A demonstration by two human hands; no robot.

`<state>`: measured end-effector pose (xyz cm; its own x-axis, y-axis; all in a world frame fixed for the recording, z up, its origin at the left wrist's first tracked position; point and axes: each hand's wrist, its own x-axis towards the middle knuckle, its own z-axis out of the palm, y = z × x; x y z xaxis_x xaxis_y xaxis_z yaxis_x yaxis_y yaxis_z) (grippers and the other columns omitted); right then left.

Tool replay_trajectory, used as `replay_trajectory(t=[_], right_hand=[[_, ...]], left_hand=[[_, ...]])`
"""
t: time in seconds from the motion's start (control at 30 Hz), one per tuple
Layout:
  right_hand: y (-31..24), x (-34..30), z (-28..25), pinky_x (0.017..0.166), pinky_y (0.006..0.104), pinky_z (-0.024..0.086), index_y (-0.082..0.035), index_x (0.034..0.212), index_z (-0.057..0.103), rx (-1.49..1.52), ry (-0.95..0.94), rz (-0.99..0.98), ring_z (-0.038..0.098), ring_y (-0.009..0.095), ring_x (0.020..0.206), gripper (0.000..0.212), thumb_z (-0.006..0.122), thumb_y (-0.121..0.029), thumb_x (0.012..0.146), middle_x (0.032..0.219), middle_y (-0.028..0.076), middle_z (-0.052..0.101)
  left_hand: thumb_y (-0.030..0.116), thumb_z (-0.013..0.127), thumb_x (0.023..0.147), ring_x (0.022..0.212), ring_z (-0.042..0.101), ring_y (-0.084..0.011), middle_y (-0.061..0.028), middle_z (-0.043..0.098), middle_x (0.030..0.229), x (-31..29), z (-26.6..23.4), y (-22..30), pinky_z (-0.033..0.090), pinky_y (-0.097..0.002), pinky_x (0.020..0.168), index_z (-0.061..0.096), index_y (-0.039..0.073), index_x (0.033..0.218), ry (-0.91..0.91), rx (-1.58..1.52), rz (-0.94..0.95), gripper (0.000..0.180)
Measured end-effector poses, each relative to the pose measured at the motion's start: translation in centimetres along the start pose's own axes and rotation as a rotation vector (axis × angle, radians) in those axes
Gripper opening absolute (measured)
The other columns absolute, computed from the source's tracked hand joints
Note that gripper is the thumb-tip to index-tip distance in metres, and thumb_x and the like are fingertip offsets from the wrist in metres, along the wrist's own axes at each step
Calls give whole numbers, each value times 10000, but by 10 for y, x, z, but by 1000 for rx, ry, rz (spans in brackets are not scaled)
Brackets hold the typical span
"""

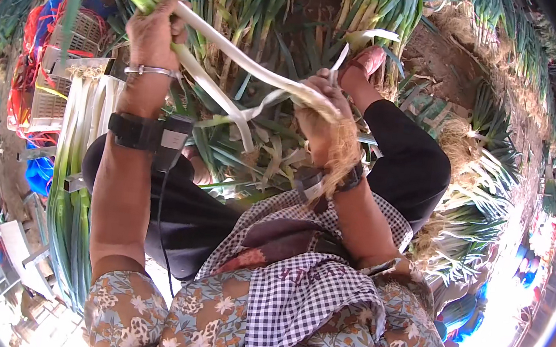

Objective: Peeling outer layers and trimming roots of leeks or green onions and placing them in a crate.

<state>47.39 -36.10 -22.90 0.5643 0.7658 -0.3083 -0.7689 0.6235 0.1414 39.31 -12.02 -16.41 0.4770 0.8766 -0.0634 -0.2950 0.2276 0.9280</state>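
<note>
A long green onion [236, 58] stretches slantwise between my hands, its white stem slightly bent. My left hand [150, 35] is closed round its green upper part, at the upper left. Near the root end, my right hand [320, 106] has its fingers closed on the stem, and a tuft of pale roots [344, 150] hangs over that wrist. A thin, twisted strip of white peel [261, 108] runs from my right hand. A second white stalk piece [215, 91] slants down from my left hand and ends above the leaf scraps. My right fingertips are partly hidden.
Bunches of green onions [234, 14] stand beyond my hands. Trimmed stalks [77, 130] lie in a metal rack at left, beside plastic crates [63, 73]. Leaf scraps [273, 156] litter the ground between my legs. Unpeeled onions with roots [468, 216] are heaped at right.
</note>
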Motion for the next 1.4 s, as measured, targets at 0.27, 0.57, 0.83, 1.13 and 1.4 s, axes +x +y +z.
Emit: replay_trajectory(t=[0.27,0.57,0.83,1.13,1.4], right_hand=[[-20,-21,11,449,239,344,-1,897,629,-1501,17,-154,457,52,548,283,541,-260,969,659,5,554],[-31,-50,10,684,292,518,-8,1022,590,-2193,-97,-781,611,176,729,245,691,-127,834,937,97,614],[23,10,57,661,413,505,-20,1040,512,-2729,-630,-560,607,335,744,277,646,-41,798,923,139,522],[26,14,36,613,411,489,-5,940,513,-2671,-702,-472,600,317,711,197,626,-4,779,883,121,515],[12,3,35,601,324,514,-28,906,503,-2350,-984,-627,613,187,696,300,711,2,693,854,76,535]], left_hand=[[149,725,836,468,404,-78,-98,632,749,8,-15,12,293,-222,400,553,29,901,3,30,75,219],[151,737,819,439,385,-81,-90,620,728,31,-33,33,276,-237,388,563,37,862,124,54,271,212],[166,769,796,487,433,-70,-34,598,727,17,-18,18,288,-232,405,577,66,920,88,106,220,249],[125,780,768,398,407,-76,-53,591,642,6,-21,22,275,-230,359,602,12,835,3,110,149,221],[183,826,711,470,499,-120,-38,596,665,23,-27,17,407,-272,420,641,7,833,209,386,135,283]])
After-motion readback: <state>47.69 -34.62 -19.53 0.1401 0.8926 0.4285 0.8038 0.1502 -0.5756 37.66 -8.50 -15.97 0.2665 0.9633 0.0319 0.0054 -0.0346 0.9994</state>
